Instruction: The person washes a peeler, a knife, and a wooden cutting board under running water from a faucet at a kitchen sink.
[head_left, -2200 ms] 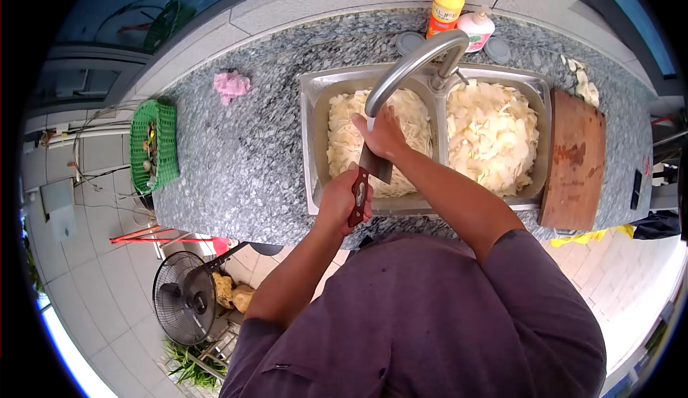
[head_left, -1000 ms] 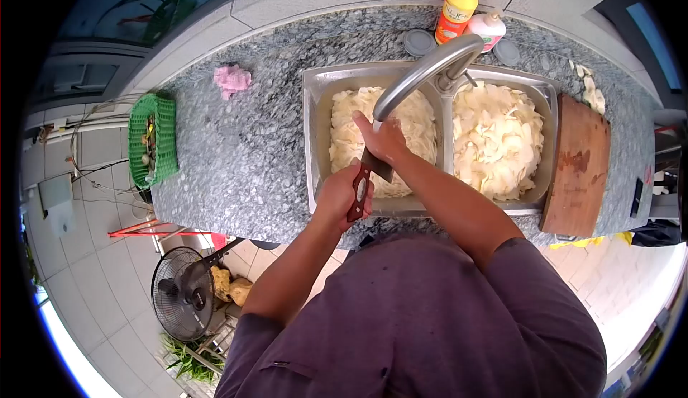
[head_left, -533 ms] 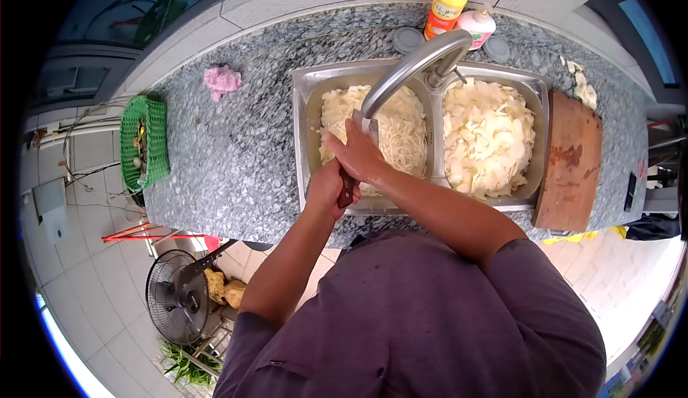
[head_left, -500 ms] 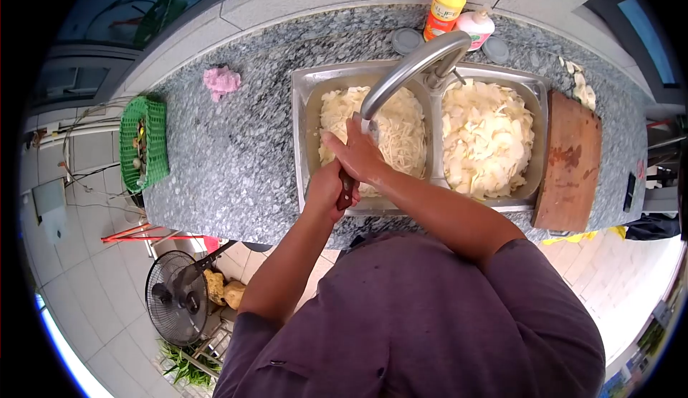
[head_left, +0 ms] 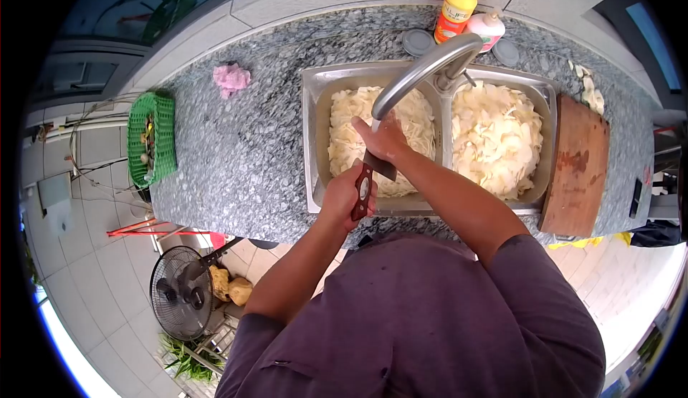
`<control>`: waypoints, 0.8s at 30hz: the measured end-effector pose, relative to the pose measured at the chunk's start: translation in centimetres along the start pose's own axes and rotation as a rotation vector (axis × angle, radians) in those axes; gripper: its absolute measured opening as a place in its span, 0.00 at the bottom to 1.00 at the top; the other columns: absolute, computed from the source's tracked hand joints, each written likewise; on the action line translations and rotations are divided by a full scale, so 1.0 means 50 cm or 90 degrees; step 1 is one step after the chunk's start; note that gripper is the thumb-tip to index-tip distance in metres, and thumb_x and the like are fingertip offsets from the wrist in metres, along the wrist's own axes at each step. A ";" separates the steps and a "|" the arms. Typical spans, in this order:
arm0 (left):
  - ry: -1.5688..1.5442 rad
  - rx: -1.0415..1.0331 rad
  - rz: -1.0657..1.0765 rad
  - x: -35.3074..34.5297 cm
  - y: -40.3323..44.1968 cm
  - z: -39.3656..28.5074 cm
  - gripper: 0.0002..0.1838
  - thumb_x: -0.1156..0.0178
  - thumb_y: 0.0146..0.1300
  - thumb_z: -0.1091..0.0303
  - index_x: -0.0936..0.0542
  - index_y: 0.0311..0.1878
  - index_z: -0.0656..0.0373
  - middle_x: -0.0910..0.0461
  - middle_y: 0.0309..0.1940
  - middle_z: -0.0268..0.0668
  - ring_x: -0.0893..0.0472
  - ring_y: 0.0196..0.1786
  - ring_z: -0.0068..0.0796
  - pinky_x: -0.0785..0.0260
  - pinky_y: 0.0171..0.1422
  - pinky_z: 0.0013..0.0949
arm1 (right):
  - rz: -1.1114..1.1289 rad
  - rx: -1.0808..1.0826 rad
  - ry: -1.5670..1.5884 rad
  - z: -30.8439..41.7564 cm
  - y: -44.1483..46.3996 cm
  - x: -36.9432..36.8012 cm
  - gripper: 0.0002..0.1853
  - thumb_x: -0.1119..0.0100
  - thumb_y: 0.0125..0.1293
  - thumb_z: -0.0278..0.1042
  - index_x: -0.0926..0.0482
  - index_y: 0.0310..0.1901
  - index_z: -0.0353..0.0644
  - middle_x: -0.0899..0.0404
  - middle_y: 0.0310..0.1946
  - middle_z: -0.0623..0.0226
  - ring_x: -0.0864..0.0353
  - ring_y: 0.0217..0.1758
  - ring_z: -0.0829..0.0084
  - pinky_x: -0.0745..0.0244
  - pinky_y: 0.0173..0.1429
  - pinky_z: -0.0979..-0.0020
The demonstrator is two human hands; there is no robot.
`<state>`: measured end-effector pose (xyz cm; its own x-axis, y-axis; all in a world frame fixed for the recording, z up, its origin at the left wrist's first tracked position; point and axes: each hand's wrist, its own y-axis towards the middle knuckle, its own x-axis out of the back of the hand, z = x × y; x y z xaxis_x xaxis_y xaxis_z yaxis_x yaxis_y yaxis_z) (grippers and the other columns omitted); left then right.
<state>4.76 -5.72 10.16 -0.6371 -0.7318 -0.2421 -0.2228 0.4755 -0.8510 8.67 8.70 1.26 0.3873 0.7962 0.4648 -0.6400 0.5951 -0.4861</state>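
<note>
My left hand (head_left: 345, 196) is wrapped round the brown riveted handle (head_left: 363, 191) of a kitchen knife, low over the front of the left sink basin. Part of its dark, broad blade (head_left: 380, 165) shows past the handle; the rest is hidden under my right hand (head_left: 383, 140). That hand lies against the blade beneath the faucet (head_left: 423, 68), thumb stretched out to the left and the other fingers partly hidden. Water runs from the spout onto it. Under both hands, pale cut strips (head_left: 412, 129) fill the left basin.
Pale flat slices (head_left: 497, 140) heap the right basin, beside a wooden cutting board (head_left: 575, 165). Behind the faucet stand a yellow-capped bottle (head_left: 456, 12) and a pump bottle (head_left: 487, 29). A pink cloth (head_left: 231, 79) and green basket (head_left: 161, 140) sit left; a fan (head_left: 181, 292) stands below.
My left hand has drawn the knife down and toward me, so more of the handle and some blade show. My right hand has shifted slightly right and down. The whole view has moved slightly.
</note>
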 end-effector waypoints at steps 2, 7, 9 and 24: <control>-0.002 -0.004 0.007 0.002 0.015 -0.001 0.21 0.56 0.79 0.50 0.24 0.42 0.57 0.23 0.21 0.37 0.25 0.14 0.29 0.33 0.15 0.31 | -0.020 0.006 0.003 -0.010 0.004 -0.016 0.53 0.62 0.71 0.73 0.50 0.76 0.27 0.56 0.79 0.38 0.62 0.84 0.44 0.65 0.84 0.52; -0.129 -0.010 -0.011 0.008 0.084 -0.004 0.20 0.56 0.79 0.50 0.24 0.43 0.55 0.22 0.22 0.36 0.25 0.16 0.29 0.31 0.18 0.31 | 0.136 0.080 0.034 0.036 -0.102 -0.013 0.53 0.66 0.72 0.74 0.47 0.75 0.24 0.53 0.77 0.34 0.55 0.82 0.40 0.58 0.83 0.53; -0.081 -0.038 -0.021 0.032 0.111 0.019 0.21 0.56 0.79 0.49 0.23 0.43 0.57 0.22 0.22 0.36 0.25 0.16 0.30 0.31 0.17 0.33 | 0.078 0.136 -0.046 0.028 -0.123 -0.039 0.52 0.70 0.74 0.73 0.50 0.75 0.23 0.51 0.77 0.33 0.52 0.81 0.40 0.54 0.82 0.56; 0.013 -0.015 -0.047 0.010 0.055 0.000 0.19 0.57 0.78 0.55 0.25 0.39 0.59 0.23 0.22 0.38 0.26 0.16 0.30 0.32 0.17 0.32 | 0.081 0.103 0.093 0.029 -0.053 -0.043 0.57 0.65 0.68 0.80 0.50 0.76 0.26 0.58 0.80 0.38 0.59 0.84 0.44 0.61 0.83 0.58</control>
<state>3.82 -4.76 7.68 -0.6328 -0.7554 -0.1700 -0.2867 0.4325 -0.8548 8.60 5.25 2.65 0.3804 0.8781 0.2902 -0.7834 0.4728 -0.4036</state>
